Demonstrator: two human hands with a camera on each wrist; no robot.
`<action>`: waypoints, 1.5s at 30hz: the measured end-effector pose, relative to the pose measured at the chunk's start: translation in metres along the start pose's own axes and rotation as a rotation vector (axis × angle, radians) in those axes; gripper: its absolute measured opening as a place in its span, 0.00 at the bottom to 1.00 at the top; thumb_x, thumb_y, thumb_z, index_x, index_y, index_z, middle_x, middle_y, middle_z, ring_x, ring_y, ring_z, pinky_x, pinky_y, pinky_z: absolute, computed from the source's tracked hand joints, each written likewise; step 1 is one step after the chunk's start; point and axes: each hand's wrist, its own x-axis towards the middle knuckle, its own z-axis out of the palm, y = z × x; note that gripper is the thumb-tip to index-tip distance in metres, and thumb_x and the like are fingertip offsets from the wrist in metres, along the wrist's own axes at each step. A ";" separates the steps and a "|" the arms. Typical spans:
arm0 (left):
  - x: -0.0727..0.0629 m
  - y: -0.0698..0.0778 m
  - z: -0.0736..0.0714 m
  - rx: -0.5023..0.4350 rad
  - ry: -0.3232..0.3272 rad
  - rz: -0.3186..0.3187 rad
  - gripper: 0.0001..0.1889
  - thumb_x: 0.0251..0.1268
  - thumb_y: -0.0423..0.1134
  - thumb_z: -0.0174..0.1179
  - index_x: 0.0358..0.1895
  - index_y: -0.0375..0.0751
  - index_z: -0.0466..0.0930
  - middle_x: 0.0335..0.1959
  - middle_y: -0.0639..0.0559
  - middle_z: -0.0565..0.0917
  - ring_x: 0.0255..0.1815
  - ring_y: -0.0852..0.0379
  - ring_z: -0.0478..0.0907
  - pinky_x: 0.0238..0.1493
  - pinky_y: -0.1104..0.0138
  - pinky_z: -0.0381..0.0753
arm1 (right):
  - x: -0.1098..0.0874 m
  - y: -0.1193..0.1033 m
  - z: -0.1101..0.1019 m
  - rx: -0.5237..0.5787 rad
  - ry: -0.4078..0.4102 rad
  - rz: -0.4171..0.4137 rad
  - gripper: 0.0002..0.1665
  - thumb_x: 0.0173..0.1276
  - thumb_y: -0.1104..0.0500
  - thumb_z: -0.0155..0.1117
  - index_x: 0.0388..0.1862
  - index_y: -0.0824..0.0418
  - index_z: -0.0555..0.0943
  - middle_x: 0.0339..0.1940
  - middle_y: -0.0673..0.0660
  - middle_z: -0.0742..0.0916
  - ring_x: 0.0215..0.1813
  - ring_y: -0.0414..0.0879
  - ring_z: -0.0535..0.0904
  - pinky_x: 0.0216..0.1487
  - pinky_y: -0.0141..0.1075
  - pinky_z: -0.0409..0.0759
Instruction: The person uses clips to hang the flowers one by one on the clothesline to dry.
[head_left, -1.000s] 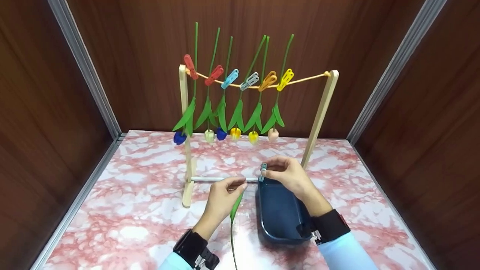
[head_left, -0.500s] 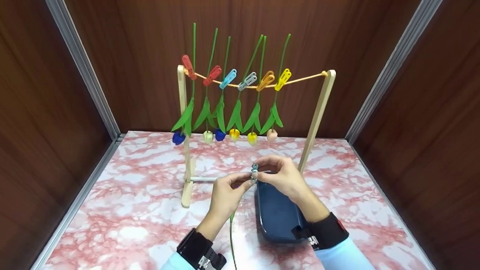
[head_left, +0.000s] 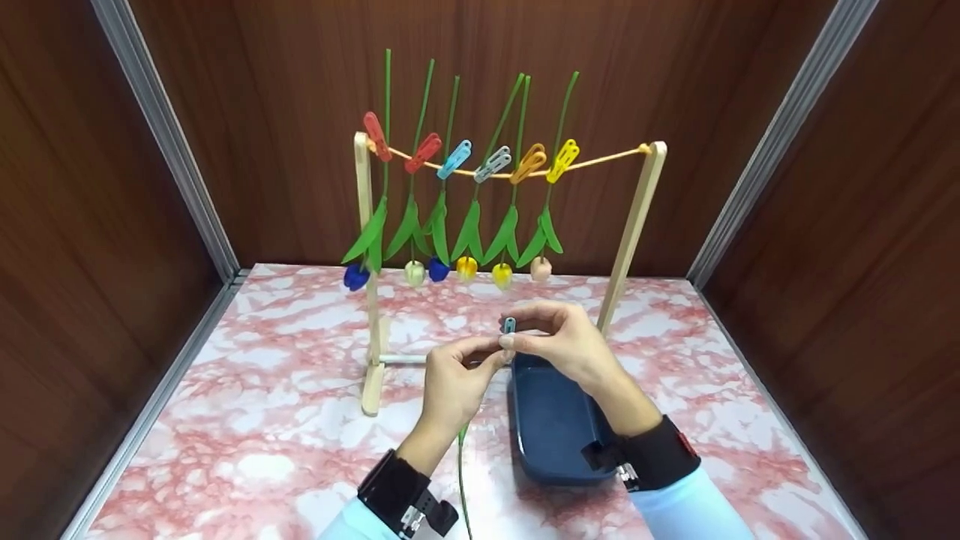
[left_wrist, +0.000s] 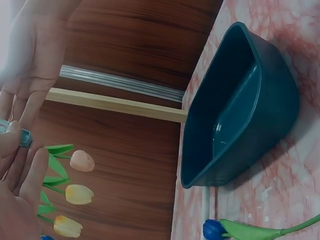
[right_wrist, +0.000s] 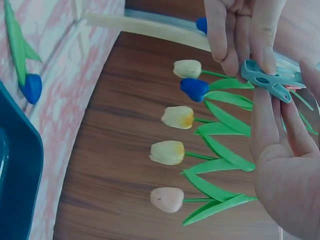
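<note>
Both hands meet at a light blue clothespin (head_left: 510, 325) in front of the rack. My right hand (head_left: 566, 349) pinches it between thumb and fingers. My left hand (head_left: 454, 382) pinches its other end; the right wrist view shows the clothespin (right_wrist: 270, 81) between the fingertips of both hands. Below them a loose blue tulip (left_wrist: 215, 229) lies on the table, its stem (head_left: 463, 487) showing beside my left wrist. Its flower is hidden behind my left hand in the head view.
A wooden rack (head_left: 634, 232) carries an orange cord (head_left: 611, 159) with several tulips clipped upside down by coloured clothespins. A dark blue tub (head_left: 559, 420) stands under my right forearm on the marbled table (head_left: 255, 465). Brown panels enclose the table's back and sides.
My right hand has brought the clothespin leftward to my left hand, which has moved slightly right and up to take its other end. The hanging tulips have stayed in place.
</note>
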 end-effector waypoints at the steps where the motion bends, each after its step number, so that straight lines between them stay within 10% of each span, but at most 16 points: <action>1: -0.001 0.000 0.001 0.000 0.003 0.003 0.09 0.65 0.35 0.77 0.45 0.36 0.94 0.40 0.45 0.93 0.39 0.49 0.92 0.44 0.66 0.91 | 0.000 -0.001 0.000 -0.010 0.007 -0.004 0.23 0.66 0.67 0.79 0.58 0.75 0.85 0.50 0.64 0.92 0.48 0.46 0.91 0.49 0.36 0.90; 16: -0.003 0.008 0.009 -0.005 0.033 0.021 0.11 0.62 0.33 0.79 0.46 0.35 0.93 0.42 0.45 0.93 0.43 0.51 0.92 0.45 0.65 0.92 | 0.001 -0.006 0.007 -0.058 0.196 -0.160 0.06 0.64 0.71 0.79 0.39 0.73 0.91 0.36 0.65 0.93 0.37 0.41 0.91 0.43 0.36 0.91; 25: 0.003 -0.007 -0.006 0.030 -0.054 0.059 0.13 0.67 0.36 0.75 0.52 0.36 0.92 0.48 0.43 0.92 0.47 0.49 0.92 0.49 0.65 0.91 | 0.002 -0.005 -0.001 -0.052 0.225 -0.184 0.06 0.65 0.72 0.78 0.39 0.74 0.91 0.36 0.64 0.93 0.37 0.39 0.90 0.43 0.34 0.91; 30: 0.004 -0.050 -0.036 0.297 -0.167 0.130 0.11 0.69 0.30 0.72 0.52 0.36 0.91 0.48 0.43 0.92 0.49 0.48 0.91 0.53 0.63 0.90 | 0.001 0.000 -0.012 -0.048 0.271 -0.206 0.04 0.64 0.74 0.77 0.38 0.74 0.91 0.34 0.62 0.93 0.35 0.38 0.89 0.41 0.31 0.90; 35: -0.007 -0.090 -0.058 0.713 -0.429 0.264 0.16 0.59 0.19 0.72 0.49 0.36 0.91 0.49 0.44 0.91 0.52 0.47 0.89 0.56 0.59 0.89 | -0.004 0.007 -0.018 -0.029 0.293 -0.185 0.03 0.64 0.74 0.77 0.37 0.74 0.91 0.33 0.62 0.93 0.33 0.40 0.90 0.40 0.35 0.91; 45: -0.039 -0.118 -0.052 1.287 -0.753 0.610 0.10 0.54 0.29 0.78 0.37 0.47 0.91 0.41 0.57 0.90 0.43 0.60 0.84 0.42 0.73 0.87 | -0.011 0.020 -0.014 -0.014 0.270 -0.158 0.04 0.64 0.74 0.77 0.37 0.75 0.91 0.32 0.59 0.93 0.33 0.38 0.88 0.38 0.30 0.88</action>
